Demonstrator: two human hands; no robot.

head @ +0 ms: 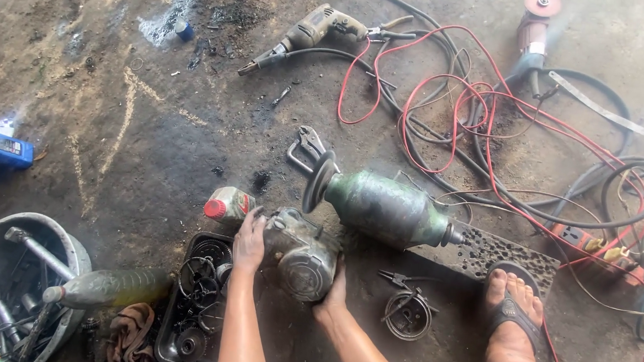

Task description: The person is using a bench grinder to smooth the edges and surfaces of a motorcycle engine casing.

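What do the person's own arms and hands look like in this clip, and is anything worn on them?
Both forearms are bare, with no sleeves in view. The left hand and right hand wear no gloves, and no watch, ring or band shows. Both hands look grimy from the greasy parts.

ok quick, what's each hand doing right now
left hand: laid against the left side of the grey engine casing, gripping it
right hand: cupped under the casing's lower right edge, holding it
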